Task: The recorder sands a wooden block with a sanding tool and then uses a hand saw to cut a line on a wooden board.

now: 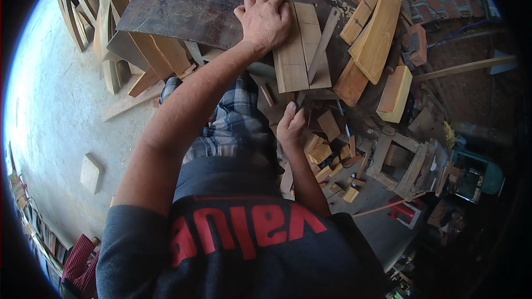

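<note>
My left hand (265, 21) presses down on the far end of a pale wooden board (290, 58), fingers curled over its top. The board has dark lines along it and rests at the edge of a dark worktop (183, 8). Below the board's near edge my right hand (291, 125) is closed, thumb up, around the lower end of what looks like a handsaw. A long, narrow grey-brown blade (325, 44) slants up across the board, in line with that hand. The grip itself is covered by the fingers.
Yellowish wooden pieces (378, 36) lie on the worktop's right side. Offcuts (318, 152) litter the floor beside a wooden frame (402, 158). Curved boards (108, 27) stand at the far left. One block (91, 173) lies on the left floor.
</note>
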The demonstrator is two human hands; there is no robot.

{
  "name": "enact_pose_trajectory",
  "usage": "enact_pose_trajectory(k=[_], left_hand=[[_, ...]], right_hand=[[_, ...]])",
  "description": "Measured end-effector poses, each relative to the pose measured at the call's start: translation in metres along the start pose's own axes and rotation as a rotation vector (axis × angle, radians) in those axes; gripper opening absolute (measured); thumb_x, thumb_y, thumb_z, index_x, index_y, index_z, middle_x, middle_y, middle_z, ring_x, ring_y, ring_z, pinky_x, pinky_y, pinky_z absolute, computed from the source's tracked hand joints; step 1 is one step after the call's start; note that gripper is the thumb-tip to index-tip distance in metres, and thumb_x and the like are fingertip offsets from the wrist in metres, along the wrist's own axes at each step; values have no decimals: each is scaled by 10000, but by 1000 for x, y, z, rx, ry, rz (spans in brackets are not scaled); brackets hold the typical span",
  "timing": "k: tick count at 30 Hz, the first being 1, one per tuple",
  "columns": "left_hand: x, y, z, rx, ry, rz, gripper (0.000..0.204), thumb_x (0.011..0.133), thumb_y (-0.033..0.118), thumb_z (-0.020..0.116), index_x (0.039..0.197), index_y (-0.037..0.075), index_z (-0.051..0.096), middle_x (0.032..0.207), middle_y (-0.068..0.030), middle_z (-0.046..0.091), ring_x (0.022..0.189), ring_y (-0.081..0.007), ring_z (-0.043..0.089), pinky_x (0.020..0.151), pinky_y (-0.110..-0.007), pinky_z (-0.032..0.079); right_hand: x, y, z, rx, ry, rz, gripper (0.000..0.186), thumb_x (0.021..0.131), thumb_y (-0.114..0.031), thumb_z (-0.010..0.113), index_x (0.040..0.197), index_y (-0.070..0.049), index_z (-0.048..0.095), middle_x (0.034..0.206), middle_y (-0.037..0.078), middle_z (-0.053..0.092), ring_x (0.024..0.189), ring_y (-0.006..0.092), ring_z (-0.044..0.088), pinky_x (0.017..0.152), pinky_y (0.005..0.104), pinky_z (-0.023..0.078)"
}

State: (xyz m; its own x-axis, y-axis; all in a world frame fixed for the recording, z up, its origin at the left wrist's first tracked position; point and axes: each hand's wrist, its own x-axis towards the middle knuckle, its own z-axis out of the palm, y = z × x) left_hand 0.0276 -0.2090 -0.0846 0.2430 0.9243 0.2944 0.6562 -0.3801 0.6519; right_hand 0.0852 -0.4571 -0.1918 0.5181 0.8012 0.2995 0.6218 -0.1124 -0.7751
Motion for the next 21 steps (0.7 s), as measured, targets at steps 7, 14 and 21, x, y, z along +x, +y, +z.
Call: enact_pose_trajectory(k=[7, 14, 21], left_hand=[[0, 1, -1, -18, 11, 1, 336, 931, 368, 453, 1138, 198, 656, 1089, -102, 613, 1067, -336, 524, 959, -496, 303], [-1, 1, 0, -43, 19, -9, 310, 923, 356, 468, 1114, 210, 664, 1054, -91, 604, 1040, -327, 524, 967, -479, 299], [-2, 2, 0, -28, 25, 0, 321, 929, 358, 457, 1121, 206, 664, 1076, -89, 605, 1047, -324, 522, 957, -483, 300]], right_hand=[[-3, 5, 2, 5, -28, 65, 230, 986, -151, 472, 906, 60, 517, 685, 243, 554, 639, 427, 574, 571, 455, 434], [-9, 17, 2, -33, 21, -54, 281, 1008, -194, 451, 904, 60, 512, 724, 199, 548, 659, 345, 550, 595, 413, 438], [-7, 15, -1, -6, -33, 59, 249, 978, -149, 452, 1034, 75, 545, 807, 255, 611, 777, 431, 638, 655, 448, 485]])
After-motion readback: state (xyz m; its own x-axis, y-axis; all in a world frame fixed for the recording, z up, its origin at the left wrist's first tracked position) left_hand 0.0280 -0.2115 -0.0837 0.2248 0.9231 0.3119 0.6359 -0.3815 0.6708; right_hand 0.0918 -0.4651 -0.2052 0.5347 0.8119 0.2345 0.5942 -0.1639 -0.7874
